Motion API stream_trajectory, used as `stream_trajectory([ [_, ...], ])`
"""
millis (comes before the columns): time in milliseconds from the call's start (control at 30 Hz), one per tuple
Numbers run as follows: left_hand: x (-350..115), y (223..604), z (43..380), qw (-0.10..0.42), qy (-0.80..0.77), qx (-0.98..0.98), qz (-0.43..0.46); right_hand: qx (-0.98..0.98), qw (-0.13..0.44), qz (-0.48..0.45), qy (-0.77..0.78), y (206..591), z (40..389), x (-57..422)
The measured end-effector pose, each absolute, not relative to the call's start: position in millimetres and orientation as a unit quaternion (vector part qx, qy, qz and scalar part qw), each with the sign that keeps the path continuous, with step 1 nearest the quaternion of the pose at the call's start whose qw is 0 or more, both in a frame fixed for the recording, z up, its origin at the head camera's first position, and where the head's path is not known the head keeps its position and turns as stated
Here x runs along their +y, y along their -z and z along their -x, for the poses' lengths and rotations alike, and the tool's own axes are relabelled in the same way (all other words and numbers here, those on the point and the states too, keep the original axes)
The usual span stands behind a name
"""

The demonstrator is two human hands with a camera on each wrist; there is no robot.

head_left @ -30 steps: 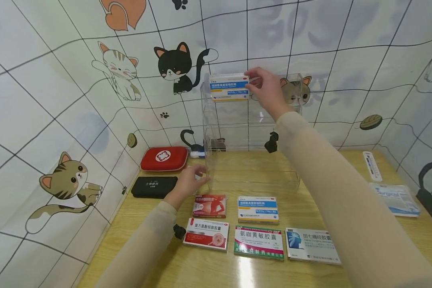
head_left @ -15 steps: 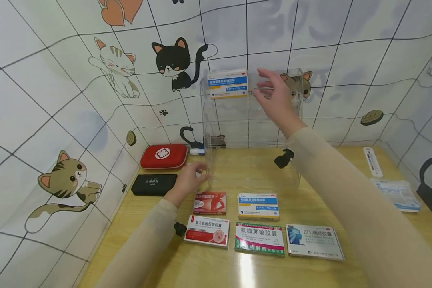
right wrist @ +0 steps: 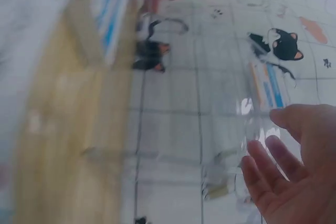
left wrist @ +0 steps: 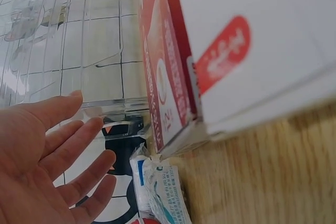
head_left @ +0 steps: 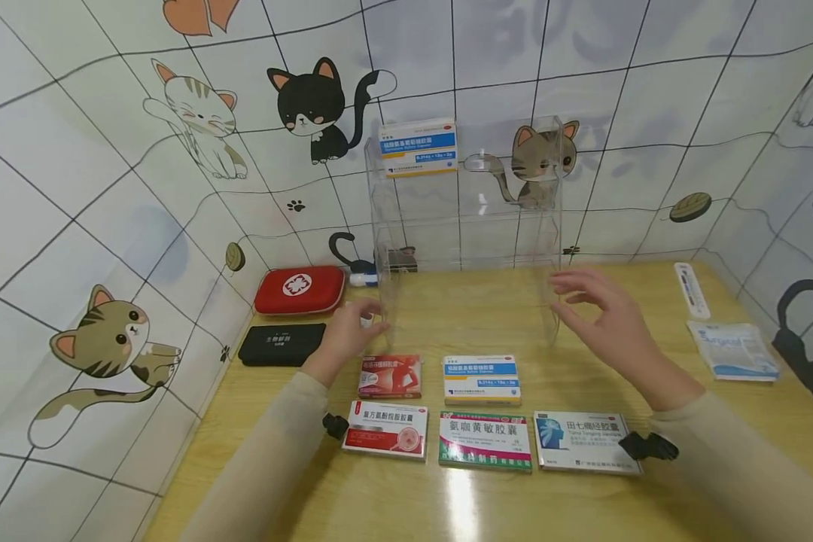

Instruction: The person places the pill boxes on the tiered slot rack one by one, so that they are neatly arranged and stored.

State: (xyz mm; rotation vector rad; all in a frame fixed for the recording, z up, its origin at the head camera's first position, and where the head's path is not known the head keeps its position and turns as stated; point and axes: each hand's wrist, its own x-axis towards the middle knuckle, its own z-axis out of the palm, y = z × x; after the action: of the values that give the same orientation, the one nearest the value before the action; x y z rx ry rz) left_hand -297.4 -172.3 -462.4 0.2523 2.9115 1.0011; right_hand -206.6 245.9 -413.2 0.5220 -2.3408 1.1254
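A clear plastic tiered rack (head_left: pixel 557 218) stands on the table in the head view. On its top tier, at the left, sits a blue-and-white medicine box (head_left: pixel 418 149). My left hand (head_left: pixel 348 336) is at the rack's lower left side; in the left wrist view its fingers (left wrist: pixel 79 142) are extended and the thumb tip overlaps the rack's edge. My right hand (head_left: pixel 606 322) is by the rack's lower right side, fingers loosely spread with nothing between them. In front lie a small red box (head_left: pixel 389 376) and another blue-and-white medicine box (head_left: pixel 482 379).
Nearest me is a row with a red-and-white box (head_left: pixel 385 430), a green-and-magenta box (head_left: pixel 485 441) and a white box with a blue head picture (head_left: pixel 586 443). A red case (head_left: pixel 299 290) and black pouch (head_left: pixel 281 345) lie left; a thermometer pack (head_left: pixel 692 291) and surgical packet (head_left: pixel 733 351) lie right.
My right hand has let go of the blue-and-white medicine box on the top tier and come down to the rack's right side. My left hand has stayed at the left side.
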Motion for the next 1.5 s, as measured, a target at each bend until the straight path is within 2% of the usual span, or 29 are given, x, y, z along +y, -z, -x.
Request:
stream_trajectory([
  [67,-171.0,459.9,298.5,0.019,-0.324,0.942,-0.083,-0.879,0.251,-0.187,-0.359,423.2,191.8,262.6],
  [167,-168.2,457.4,299.5,0.011,-0.321,0.943,-0.085,-0.898,0.226,-0.186,-0.329,436.2,171.8,285.7],
  [433,-164.8,451.8,301.8,0.022,-0.326,0.942,-0.084,-0.932,0.064,-0.127,-0.334,470.7,126.4,328.6],
  [633,-166.2,447.3,304.5,0.019,-0.326,0.942,-0.078,-0.934,-0.019,-0.133,-0.332,489.3,110.8,341.7],
  [967,-166.4,450.6,303.4,0.029,-0.333,0.940,-0.073,-0.936,-0.055,-0.129,-0.323,505.6,94.8,342.9],
  [1500,-167.4,459.9,295.2,0.029,-0.325,0.943,-0.062,-0.937,-0.078,-0.049,-0.338,494.9,94.1,335.1],
])
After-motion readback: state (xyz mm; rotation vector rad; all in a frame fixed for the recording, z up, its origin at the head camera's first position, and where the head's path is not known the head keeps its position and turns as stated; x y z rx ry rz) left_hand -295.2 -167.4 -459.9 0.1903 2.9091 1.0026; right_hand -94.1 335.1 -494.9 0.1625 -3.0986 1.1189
